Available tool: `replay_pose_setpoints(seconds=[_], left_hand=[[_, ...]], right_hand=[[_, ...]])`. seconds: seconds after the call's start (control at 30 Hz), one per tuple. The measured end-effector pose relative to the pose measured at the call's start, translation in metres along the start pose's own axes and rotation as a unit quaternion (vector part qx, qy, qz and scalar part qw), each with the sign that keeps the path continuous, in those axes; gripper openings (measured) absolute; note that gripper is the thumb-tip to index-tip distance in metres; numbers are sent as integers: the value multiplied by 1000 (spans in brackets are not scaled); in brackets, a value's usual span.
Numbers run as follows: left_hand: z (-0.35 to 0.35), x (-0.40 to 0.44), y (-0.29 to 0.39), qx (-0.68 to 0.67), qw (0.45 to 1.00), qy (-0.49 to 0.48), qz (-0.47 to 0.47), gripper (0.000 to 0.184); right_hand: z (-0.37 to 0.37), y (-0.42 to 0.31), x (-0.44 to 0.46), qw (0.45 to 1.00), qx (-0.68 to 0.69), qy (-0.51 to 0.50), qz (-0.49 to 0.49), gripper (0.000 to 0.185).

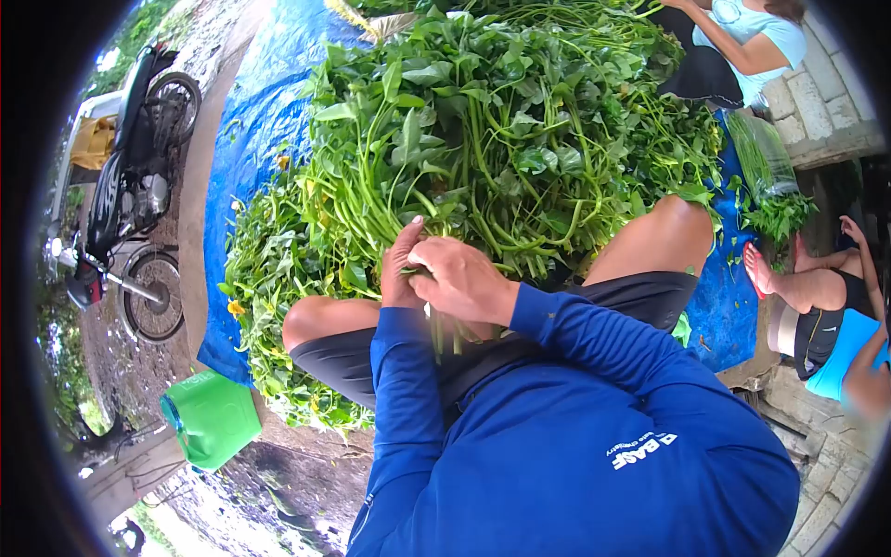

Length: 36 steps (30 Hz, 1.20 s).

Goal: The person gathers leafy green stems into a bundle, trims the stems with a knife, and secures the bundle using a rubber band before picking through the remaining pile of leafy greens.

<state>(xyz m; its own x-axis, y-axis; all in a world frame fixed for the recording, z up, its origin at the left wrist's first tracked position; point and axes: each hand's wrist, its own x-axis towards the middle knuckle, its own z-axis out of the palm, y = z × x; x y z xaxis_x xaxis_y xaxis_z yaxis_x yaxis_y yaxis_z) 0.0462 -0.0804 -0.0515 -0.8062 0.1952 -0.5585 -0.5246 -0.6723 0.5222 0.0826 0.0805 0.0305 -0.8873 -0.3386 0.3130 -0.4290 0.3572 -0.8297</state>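
Note:
Close together in front of my body are my two hands, over the lap. My left hand (401,266) is curled round a bunch of green stems (362,209), whose leafy ends reach up and forward. Against it, my right hand (457,274) has its fingers bent at the same stems, thumb and fingertips partly hidden. Cut or lower stem ends (445,336) hang below the hands. A large heap of leafy greens (520,121) lies just beyond the knees and spreads to both sides.
A blue tarp (243,158) lies under the heap. At the left stand a motorcycle (130,186) and a green container (213,420). One person (756,46) sits at the upper right, another (835,325) at the right. A bundle of greens in clear plastic (761,158) lies nearby.

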Motion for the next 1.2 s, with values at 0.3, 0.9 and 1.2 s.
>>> replay_pose_setpoints(seconds=[0.3, 0.9, 1.2], left_hand=[[43, -25, 24, 7, 993, 100, 64, 23], [33, -58, 61, -98, 993, -4, 66, 22], [-1, -101, 104, -106, 947, 157, 260, 23]], right_hand=[[-42, -45, -11, 984, 112, -135, -33, 13], [-43, 61, 92, 950, -81, -72, 292, 40], [-43, 115, 75, 942, -77, -151, 288, 39]])
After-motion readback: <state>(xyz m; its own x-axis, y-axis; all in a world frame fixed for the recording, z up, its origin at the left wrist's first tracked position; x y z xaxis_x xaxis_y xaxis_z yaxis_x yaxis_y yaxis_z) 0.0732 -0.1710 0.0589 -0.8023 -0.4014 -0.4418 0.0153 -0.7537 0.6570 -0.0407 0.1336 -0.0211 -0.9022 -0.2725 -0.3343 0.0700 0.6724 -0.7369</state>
